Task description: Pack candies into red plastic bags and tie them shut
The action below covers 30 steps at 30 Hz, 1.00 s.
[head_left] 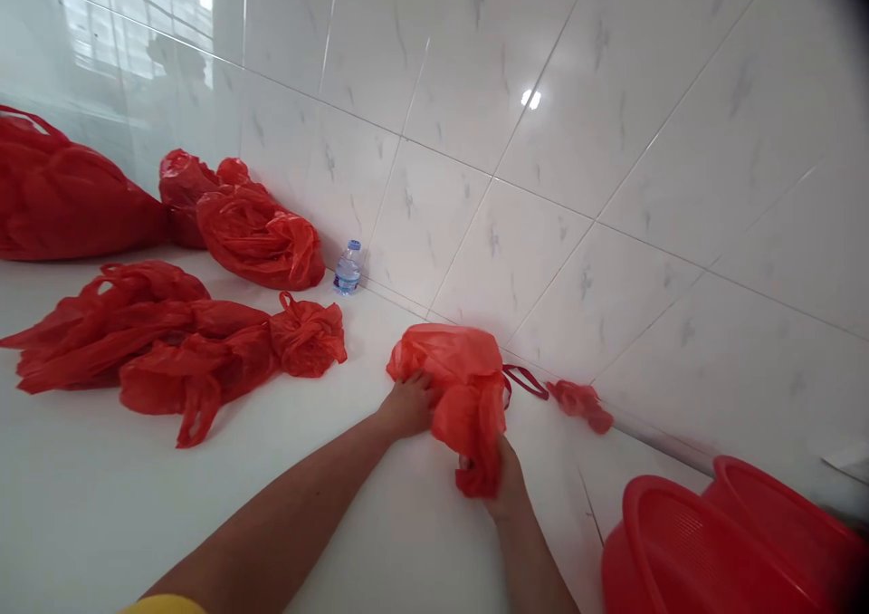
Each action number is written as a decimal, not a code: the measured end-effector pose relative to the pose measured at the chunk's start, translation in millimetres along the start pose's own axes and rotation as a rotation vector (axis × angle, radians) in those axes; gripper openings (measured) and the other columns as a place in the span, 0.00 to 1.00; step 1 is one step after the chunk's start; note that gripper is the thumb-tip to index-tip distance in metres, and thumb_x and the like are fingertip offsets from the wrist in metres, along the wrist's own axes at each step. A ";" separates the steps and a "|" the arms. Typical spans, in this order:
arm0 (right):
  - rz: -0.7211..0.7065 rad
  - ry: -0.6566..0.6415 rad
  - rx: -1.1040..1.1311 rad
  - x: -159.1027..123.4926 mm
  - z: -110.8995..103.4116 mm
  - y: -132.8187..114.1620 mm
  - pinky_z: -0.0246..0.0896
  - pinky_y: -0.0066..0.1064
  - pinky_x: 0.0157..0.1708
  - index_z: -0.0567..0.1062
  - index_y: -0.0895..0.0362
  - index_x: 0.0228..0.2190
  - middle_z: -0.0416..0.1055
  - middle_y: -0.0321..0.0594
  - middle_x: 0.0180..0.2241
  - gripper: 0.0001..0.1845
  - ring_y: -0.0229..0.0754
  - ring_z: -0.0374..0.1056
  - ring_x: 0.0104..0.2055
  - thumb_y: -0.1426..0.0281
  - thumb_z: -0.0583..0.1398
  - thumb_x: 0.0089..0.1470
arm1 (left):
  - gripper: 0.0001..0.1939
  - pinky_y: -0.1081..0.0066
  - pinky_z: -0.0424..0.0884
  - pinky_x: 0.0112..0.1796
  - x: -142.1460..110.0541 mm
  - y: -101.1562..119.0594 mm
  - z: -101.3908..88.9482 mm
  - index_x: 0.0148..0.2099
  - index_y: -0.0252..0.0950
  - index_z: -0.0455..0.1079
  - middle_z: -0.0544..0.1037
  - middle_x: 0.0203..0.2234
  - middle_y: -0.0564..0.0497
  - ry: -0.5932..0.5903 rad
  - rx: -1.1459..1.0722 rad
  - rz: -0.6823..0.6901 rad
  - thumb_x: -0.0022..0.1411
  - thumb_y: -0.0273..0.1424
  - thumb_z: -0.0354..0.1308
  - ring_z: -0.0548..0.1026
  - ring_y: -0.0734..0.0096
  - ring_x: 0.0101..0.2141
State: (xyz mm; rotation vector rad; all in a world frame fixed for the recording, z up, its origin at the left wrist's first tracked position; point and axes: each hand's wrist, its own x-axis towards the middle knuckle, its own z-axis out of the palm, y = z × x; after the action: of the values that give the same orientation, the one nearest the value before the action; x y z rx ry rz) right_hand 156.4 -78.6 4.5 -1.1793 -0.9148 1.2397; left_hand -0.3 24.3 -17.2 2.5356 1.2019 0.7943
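A translucent red plastic bag (462,360) lies crumpled on the white surface near the tiled wall. My left hand (409,406) presses into its left side, fingers bent against the plastic and partly lost in the folds. At the near end, my right hand (506,483) closes around the bunched lower part of the bag; most of those fingers are hidden behind the plastic. A dark red loop (526,381) sticks out just right of the bag. Whatever the bag contains, if anything, cannot be made out.
Several red plastic bags (196,333) lie to the left, with fuller ones (74,197) behind. A small water bottle (348,268) stands by the wall. Right of my hands are a small crumpled red bag (582,404) and two red plastic baskets (685,542).
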 end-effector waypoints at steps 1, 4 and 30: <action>0.048 -0.047 0.110 -6.1 -3.6 -1.0 0.51 0.28 0.17 0.68 0.56 0.20 0.60 0.33 0.14 0.19 0.36 0.56 0.18 0.53 0.58 0.47 | 0.26 0.49 0.55 0.54 0.7 -1.5 1.3 0.55 0.44 0.66 0.65 0.55 0.43 -0.013 0.000 -0.003 0.54 0.44 0.57 0.57 0.44 0.57; 0.076 -0.041 0.276 -18.7 -18.4 -3.4 0.50 0.26 0.17 0.71 0.56 0.23 0.58 0.31 0.12 0.14 0.35 0.55 0.17 0.58 0.61 0.44 | 0.33 0.42 0.50 0.54 2.5 -3.2 0.7 0.60 0.42 0.59 0.55 0.62 0.41 -0.029 0.018 0.003 0.53 0.44 0.57 0.50 0.40 0.60; -0.113 0.343 0.129 -12.1 -58.0 0.6 0.58 0.27 0.21 0.69 0.57 0.23 0.66 0.30 0.17 0.11 0.35 0.62 0.20 0.65 0.65 0.39 | 0.04 0.75 0.62 0.27 -21.7 32.3 -12.0 0.27 0.35 0.63 0.67 0.20 0.57 0.195 -1.208 -0.271 0.50 0.30 0.55 0.65 0.77 0.24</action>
State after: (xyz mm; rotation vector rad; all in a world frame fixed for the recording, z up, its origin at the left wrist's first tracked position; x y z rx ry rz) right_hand 210.7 -99.7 -6.4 -1.1750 -0.6279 0.9539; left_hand 2.7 -13.4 -2.1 1.3100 0.6983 1.2059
